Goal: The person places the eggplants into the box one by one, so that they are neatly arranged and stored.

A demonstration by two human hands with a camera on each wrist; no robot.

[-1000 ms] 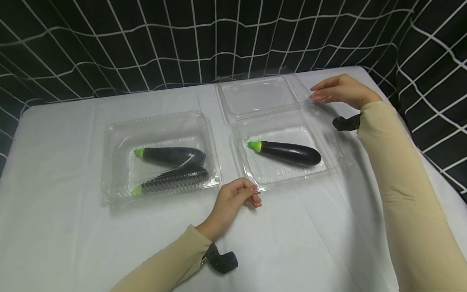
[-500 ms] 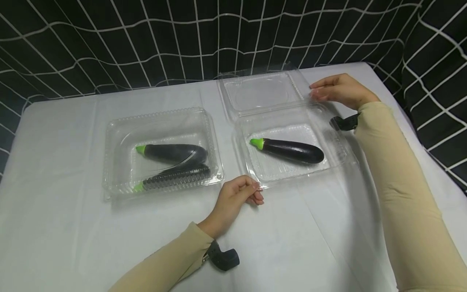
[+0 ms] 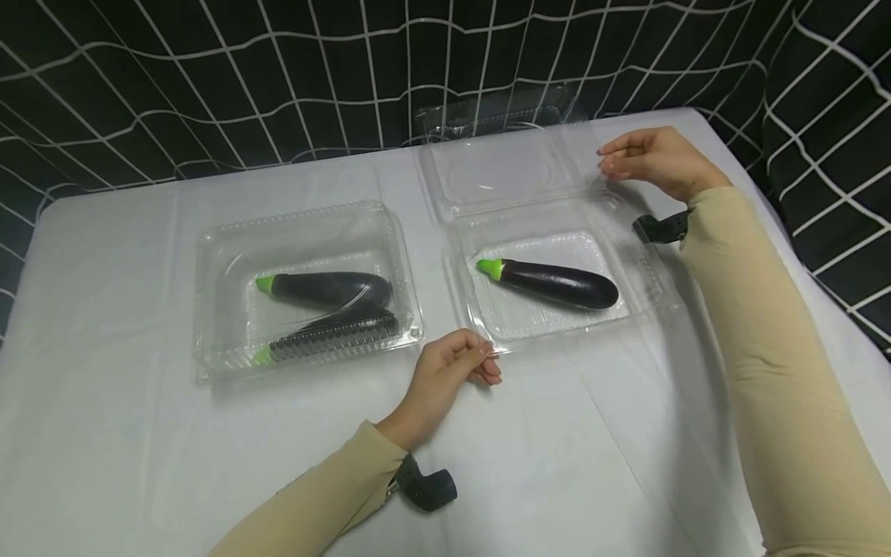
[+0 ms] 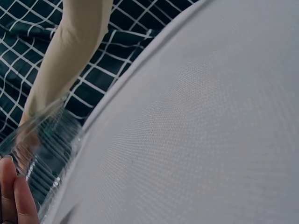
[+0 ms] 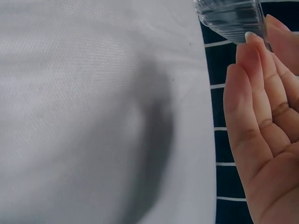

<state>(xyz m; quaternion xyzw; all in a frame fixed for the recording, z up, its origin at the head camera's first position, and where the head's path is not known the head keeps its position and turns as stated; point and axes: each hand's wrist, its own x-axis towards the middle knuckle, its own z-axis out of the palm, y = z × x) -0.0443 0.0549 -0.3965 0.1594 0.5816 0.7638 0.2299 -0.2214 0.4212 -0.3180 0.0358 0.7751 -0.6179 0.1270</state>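
Note:
In the head view, my left hand [image 3: 445, 379] pinches the near-left corner of an open clear plastic clamshell container [image 3: 515, 329] between thumb and fingers. One dark eggplant [image 3: 560, 284] with a green stem end lies in its base. Farther back, the container's hinged lid [image 3: 501, 166] leans away with its far side lifted. My right hand [image 3: 657, 161] pinches the lid's right edge. In the right wrist view, the thumb and fingertips [image 5: 247, 58] meet at the ribbed lid rim [image 5: 233, 21].
To the left stands a shut clear clamshell container [image 3: 226, 247] holding two eggplants [image 3: 327, 290]. A white cloth [image 3: 543, 464] covers the table. Dark fabric with a white grid [image 3: 313, 70] hangs behind and to the right, close to the lid.
The lid's far side has risen and tipped up against the dark backdrop. My right hand has shifted slightly with it. The left hand and the eggplants have stayed in place.

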